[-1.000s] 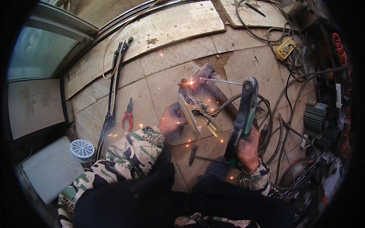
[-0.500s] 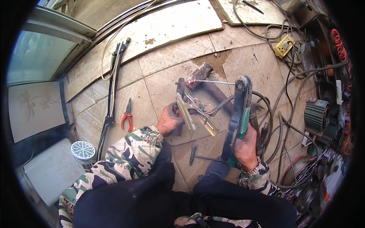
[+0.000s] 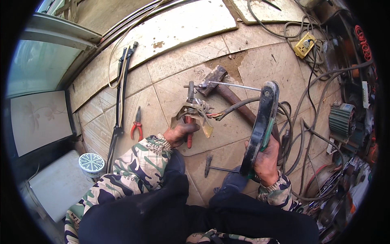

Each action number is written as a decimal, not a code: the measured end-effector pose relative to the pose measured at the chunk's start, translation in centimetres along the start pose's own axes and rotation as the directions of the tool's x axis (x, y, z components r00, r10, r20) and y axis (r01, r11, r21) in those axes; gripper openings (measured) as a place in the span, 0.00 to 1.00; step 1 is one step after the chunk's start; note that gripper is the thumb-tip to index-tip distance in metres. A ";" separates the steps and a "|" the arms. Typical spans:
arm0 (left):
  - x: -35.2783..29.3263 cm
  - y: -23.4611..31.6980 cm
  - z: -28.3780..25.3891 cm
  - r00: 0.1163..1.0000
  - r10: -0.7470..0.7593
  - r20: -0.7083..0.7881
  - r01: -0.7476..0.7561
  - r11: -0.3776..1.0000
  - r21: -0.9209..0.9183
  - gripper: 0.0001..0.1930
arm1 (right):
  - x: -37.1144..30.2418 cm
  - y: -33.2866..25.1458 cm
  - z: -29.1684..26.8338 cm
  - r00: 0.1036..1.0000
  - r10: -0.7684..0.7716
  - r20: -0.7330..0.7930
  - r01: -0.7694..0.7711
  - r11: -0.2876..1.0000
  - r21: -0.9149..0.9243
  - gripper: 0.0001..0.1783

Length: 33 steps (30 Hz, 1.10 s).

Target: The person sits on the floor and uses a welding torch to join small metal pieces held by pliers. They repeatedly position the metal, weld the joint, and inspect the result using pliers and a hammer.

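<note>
My left hand (image 3: 179,133) is closed round the red handle of a metal clamp (image 3: 191,106), with bent brassy plates and loose metal pieces about it. A thick cable (image 3: 239,104) with bare coppery strands meets it from the right. A thin grey rod (image 3: 237,86) runs from the clamp's top to the upper end of a curved black-and-green tool (image 3: 260,126); whether they are joined, I cannot tell. My right hand (image 3: 267,162) is closed round that tool's green grip. Behind, a sledgehammer (image 3: 217,75) lies on the tiles.
Red-handled pliers (image 3: 137,127) and black long-handled cutters (image 3: 118,110) lie left. A thin-shafted hammer (image 3: 208,166) is by my shoes. Coiled cables, a yellow outlet box (image 3: 304,45), a green motor (image 3: 339,122) and cluttered tools fill the right. A white basket (image 3: 91,162) stands left.
My left hand has turned the clamp, showing more of its red handle and tilting the brassy plates differently. The black-and-green tool has shifted slightly right with my right hand.
</note>
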State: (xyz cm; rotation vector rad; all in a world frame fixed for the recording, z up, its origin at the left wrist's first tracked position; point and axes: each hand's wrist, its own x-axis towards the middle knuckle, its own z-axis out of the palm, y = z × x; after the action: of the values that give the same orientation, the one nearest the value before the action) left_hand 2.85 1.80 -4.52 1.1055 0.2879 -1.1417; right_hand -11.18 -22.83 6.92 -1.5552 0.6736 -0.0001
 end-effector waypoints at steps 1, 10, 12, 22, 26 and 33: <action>0.0 0.0 -0.1 0.999 -0.036 -0.023 0.036 0.999 0.007 0.15 | 0.0 -0.1 0.0 1.000 0.007 -0.002 -0.007 1.000 -0.009 0.06; -0.1 0.8 0.5 0.976 0.182 -0.115 -0.133 0.931 0.340 0.21 | -0.5 0.7 -0.1 1.000 0.004 -0.015 -0.003 0.998 0.067 0.09; 0.0 0.7 0.3 0.947 0.291 -0.133 -0.213 0.883 0.417 0.21 | -0.6 1.5 -0.5 1.000 -0.025 -0.015 0.026 0.999 0.032 0.09; -3.5 4.3 -0.4 0.548 0.790 0.274 -0.115 -0.254 0.960 0.16 | -1.9 1.2 -1.2 0.988 0.138 -0.075 -0.131 0.987 0.097 0.07; -4.1 5.8 1.1 0.471 0.770 0.431 -0.123 -0.426 0.896 0.15 | -2.3 2.6 -2.0 0.996 0.049 -0.074 -0.047 0.998 0.031 0.10; -5.1 7.6 1.9 0.456 0.685 0.568 -0.118 -0.586 0.802 0.11 | -3.1 1.9 -1.9 0.997 0.042 -0.061 -0.037 0.996 0.076 0.10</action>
State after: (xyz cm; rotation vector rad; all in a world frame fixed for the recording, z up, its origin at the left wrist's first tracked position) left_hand 6.30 3.13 4.05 2.5421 -1.2627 0.3528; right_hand -15.33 -23.21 6.64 -1.4752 0.7458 -0.0444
